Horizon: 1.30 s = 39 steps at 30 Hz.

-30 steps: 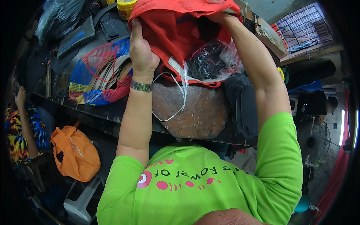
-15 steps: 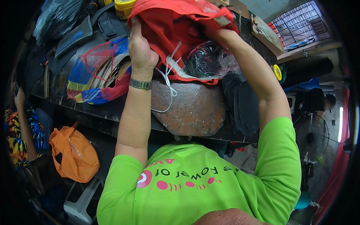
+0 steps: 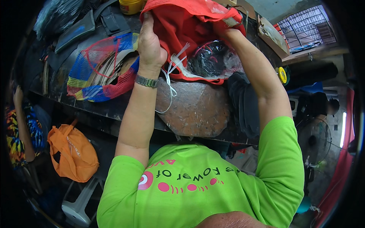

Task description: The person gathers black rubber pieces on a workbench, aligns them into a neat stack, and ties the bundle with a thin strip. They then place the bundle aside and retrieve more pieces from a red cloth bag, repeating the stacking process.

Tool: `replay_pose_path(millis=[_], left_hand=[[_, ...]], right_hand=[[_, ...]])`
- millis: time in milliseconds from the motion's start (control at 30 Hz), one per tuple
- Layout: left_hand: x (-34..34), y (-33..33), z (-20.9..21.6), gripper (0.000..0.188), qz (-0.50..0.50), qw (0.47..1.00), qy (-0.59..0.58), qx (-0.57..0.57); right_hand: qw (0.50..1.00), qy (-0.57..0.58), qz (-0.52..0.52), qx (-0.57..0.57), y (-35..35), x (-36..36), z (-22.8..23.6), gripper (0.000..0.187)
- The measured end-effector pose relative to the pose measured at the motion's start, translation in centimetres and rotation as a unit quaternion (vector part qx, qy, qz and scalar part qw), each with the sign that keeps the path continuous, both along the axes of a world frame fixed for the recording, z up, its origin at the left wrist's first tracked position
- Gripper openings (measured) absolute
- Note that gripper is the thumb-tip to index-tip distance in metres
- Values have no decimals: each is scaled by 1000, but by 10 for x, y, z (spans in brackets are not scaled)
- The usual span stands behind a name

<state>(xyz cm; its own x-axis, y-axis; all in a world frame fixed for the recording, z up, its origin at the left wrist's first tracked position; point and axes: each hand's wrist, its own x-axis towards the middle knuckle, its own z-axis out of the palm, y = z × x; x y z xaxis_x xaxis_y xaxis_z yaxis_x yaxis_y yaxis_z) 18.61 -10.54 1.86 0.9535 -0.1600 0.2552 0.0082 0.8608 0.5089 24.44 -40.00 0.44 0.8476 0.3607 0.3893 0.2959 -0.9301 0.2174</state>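
My left hand (image 3: 150, 43), with a metal watch on its wrist, grips the near-left edge of a red mesh sack (image 3: 190, 22) on the dark workbench. My right hand (image 3: 227, 32) is mostly hidden inside the sack's mouth at its right side. A clear plastic bag with dark contents (image 3: 213, 60) sits in the sack's opening, between my two arms. White drawstrings (image 3: 169, 81) hang from the sack over a round brown slab (image 3: 197, 108) lying just in front of me.
A multicoloured net bag with flat pieces (image 3: 102, 72) lies left of my left hand. A yellow tin (image 3: 131, 5) stands at the back. Dark folded material (image 3: 245, 102) lies right of the slab. An orange bag (image 3: 72, 154) sits on a stool below; another person (image 3: 19, 125) is at far left.
The red sack has been drawn nearer and lower over the bench. My right hand has gone deeper into its opening, and the plastic bag shows more.
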Motion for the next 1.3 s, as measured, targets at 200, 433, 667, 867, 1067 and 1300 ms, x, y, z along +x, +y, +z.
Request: replay_pose_path(millis=[200,433,667,867,1067,1300], left_hand=[[-3,-6,3,51,7,999,33,10],[7,-13,-11,47,-7,1000,30,-2],[24,-15,-23,44,9,996,85,20],[18,-16,-20,46,30,995,53,76],[13,-21,-24,47,17,992,73,105],[1,-24,-20,48,19,989,65,135]], right_hand=[[998,20,0,-65,33,-38,20,56],[984,125,-50,-118,98,-148,90,48],[995,-1,-40,87,75,-288,158,58],[987,-48,-134,80,50,-383,122,59],[968,143,-181,103,44,-434,79,68],[974,138,-148,101,42,-437,79,66]])
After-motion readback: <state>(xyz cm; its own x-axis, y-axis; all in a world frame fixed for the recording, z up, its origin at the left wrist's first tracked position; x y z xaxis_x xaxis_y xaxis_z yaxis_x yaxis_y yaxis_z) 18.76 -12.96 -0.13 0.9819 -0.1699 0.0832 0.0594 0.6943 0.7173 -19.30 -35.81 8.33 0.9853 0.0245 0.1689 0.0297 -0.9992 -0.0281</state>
